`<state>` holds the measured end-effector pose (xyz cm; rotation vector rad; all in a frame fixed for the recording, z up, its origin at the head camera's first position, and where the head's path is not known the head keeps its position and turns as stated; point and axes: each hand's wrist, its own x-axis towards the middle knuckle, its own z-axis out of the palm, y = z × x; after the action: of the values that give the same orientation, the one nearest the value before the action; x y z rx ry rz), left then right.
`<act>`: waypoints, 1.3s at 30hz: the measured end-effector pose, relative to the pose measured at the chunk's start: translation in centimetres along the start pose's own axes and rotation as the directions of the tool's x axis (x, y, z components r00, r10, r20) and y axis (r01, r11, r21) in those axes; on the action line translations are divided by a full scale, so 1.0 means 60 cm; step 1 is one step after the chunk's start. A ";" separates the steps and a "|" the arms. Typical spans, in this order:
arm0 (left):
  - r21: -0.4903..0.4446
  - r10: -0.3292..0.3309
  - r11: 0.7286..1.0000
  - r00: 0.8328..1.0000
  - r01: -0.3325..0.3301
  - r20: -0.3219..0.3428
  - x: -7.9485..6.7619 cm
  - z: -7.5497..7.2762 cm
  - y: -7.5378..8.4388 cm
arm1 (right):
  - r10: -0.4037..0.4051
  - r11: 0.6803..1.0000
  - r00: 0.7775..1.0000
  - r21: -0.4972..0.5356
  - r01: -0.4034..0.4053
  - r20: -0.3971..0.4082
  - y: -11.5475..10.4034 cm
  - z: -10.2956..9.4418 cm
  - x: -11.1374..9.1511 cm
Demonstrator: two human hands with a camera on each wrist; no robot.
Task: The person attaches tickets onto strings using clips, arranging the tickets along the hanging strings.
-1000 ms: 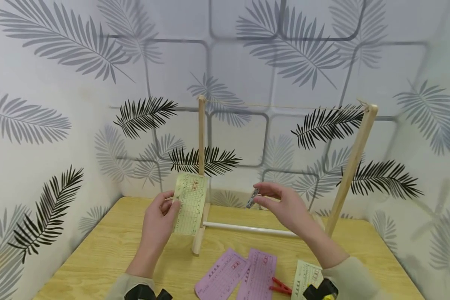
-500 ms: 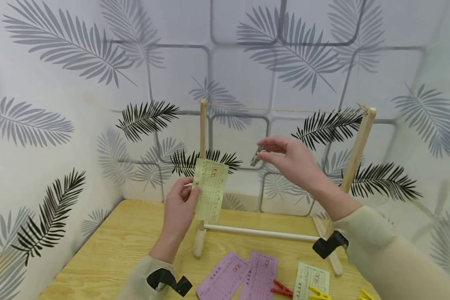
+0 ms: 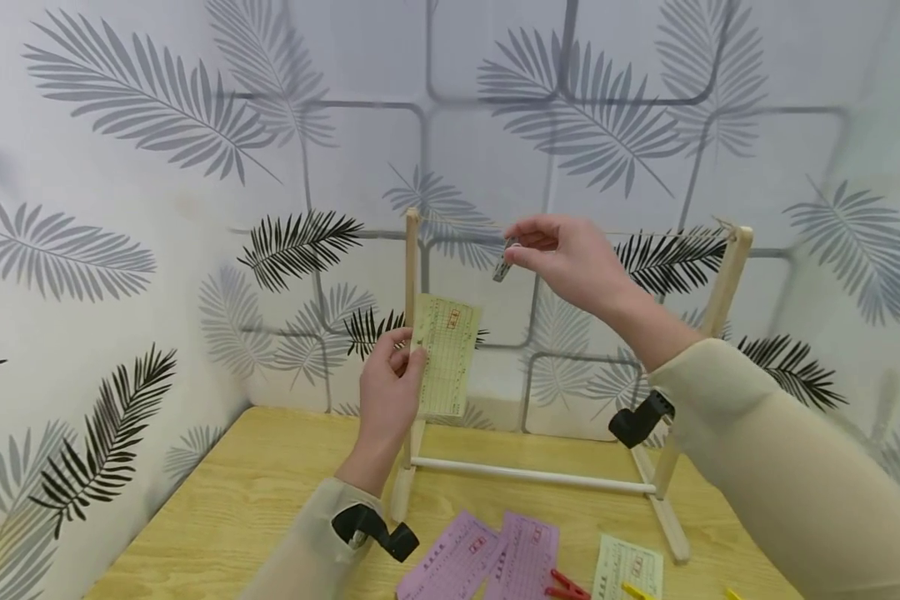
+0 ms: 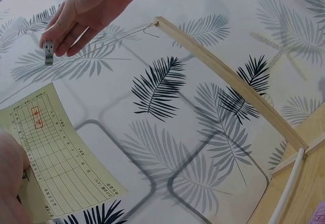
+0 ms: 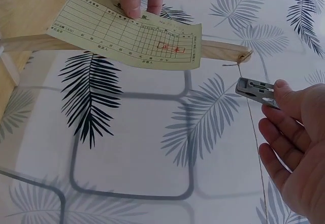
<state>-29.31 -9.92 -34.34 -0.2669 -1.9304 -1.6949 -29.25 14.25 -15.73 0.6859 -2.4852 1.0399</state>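
Observation:
My left hand pinches a pale yellow-green receipt slip by its left edge, thumb in front. The slip, printed with a table and a red stamp, hangs upright before the left post of a wooden frame. Up and to the right, my right hand pinches a grey clothespin between thumb and fingers. In the right wrist view the clothespin overlaps the thin string tied to the post. The slip's top edge is below the string.
On the wooden table lie two purple slips, another pale green slip, a red clothespin and yellow clothespins. A white rod joins the frame's feet; its right post stands beyond my right forearm.
Both hands have risen, the right one farther, to the height of the string. The slip has moved up and right, towards the clothespin.

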 end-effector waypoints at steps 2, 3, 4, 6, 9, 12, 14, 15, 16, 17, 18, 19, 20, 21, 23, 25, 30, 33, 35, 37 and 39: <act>0.017 0.006 1.000 1.000 -0.006 -0.004 0.006 0.005 0.004 | -0.011 1.000 1.000 -0.010 0.011 -0.010 -0.004 -0.006 0.013; 0.024 0.008 1.000 1.000 -0.008 -0.008 0.010 0.007 0.005 | -0.015 1.000 1.000 -0.017 0.015 -0.015 -0.006 -0.008 0.020; 0.030 0.011 1.000 1.000 -0.011 -0.013 0.013 0.009 0.006 | -0.021 1.000 1.000 -0.023 0.020 -0.021 -0.009 -0.010 0.026; 0.034 0.018 0.999 1.000 -0.017 -0.021 0.020 0.012 0.009 | -0.022 0.999 0.999 -0.042 0.021 -0.028 -0.013 -0.013 0.038; 0.027 0.016 1.000 0.999 -0.015 -0.034 0.028 0.017 0.013 | -0.016 0.997 0.999 -0.071 0.014 -0.035 -0.021 -0.014 0.054; 0.009 0.007 1.000 0.999 -0.007 -0.045 0.036 0.021 0.018 | -0.016 0.995 0.999 -0.100 0.012 -0.038 -0.028 -0.010 0.071; -0.002 0.010 1.000 0.999 -0.010 -0.051 0.040 0.026 0.021 | -0.012 0.994 0.999 -0.108 0.008 -0.042 -0.031 -0.007 0.082; -0.004 0.013 1.000 0.999 -0.013 -0.053 0.042 0.029 0.022 | -0.010 0.994 0.999 -0.113 0.005 -0.043 -0.033 -0.005 0.088; -0.004 0.018 1.000 0.998 -0.019 -0.057 0.045 0.031 0.022 | -0.009 0.993 0.999 -0.118 0.004 -0.044 -0.035 -0.005 0.093; 0.000 0.025 1.000 0.998 -0.025 -0.060 0.047 0.034 0.023 | -0.007 0.992 0.999 -0.123 0.002 -0.046 -0.037 -0.004 0.098; 0.005 0.030 1.000 0.998 -0.030 -0.062 0.049 0.036 0.024 | -0.007 0.992 0.999 -0.125 0.001 -0.047 -0.038 -0.003 0.104; 0.006 0.033 0.999 0.998 -0.033 -0.061 0.050 0.039 0.025 | -0.005 0.992 0.999 -0.125 -0.001 -0.046 -0.040 -0.003 0.108; 0.008 0.037 0.999 0.997 -0.037 -0.062 0.052 0.040 0.025 | -0.006 0.992 0.999 -0.130 0.000 -0.046 -0.041 -0.003 0.113; 0.012 0.040 0.999 0.997 -0.039 -0.063 0.054 0.042 0.027 | -0.008 0.991 0.999 -0.131 0.002 -0.046 -0.043 -0.002 0.117; 0.019 0.052 0.999 0.996 -0.051 -0.071 0.057 0.043 0.030 | -0.007 0.992 0.999 -0.127 0.001 -0.049 -0.046 0.000 0.126; 0.018 0.060 0.998 0.995 -0.059 -0.079 0.061 0.044 0.033 | -0.007 0.992 0.998 -0.125 0.000 -0.056 -0.050 0.003 0.133; 0.007 0.063 0.998 0.993 -0.062 -0.097 0.067 0.045 0.039 | 0.000 0.991 0.998 -0.130 -0.009 -0.071 -0.059 0.011 0.146; 0.002 0.064 0.998 0.993 -0.064 -0.097 0.066 0.047 0.041 | 0.002 0.989 0.997 -0.146 -0.012 -0.071 -0.060 0.016 0.149; 0.004 0.071 0.997 0.992 -0.071 -0.101 0.068 0.048 0.043 | 0.003 0.989 0.997 -0.149 -0.013 -0.073 -0.059 0.019 0.151; 0.006 0.082 0.997 0.991 -0.082 -0.106 0.072 0.049 0.043 | 0.003 0.988 0.997 -0.153 -0.014 -0.073 -0.059 0.021 0.154; 0.010 0.092 0.996 0.989 -0.091 -0.114 0.077 0.050 0.043 | 0.000 0.988 0.997 -0.152 -0.012 -0.075 -0.060 0.022 0.157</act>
<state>-32.67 -7.49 -29.87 -0.2469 -1.8111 -1.6106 -35.13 8.26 -9.93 0.5825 -2.4716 0.8510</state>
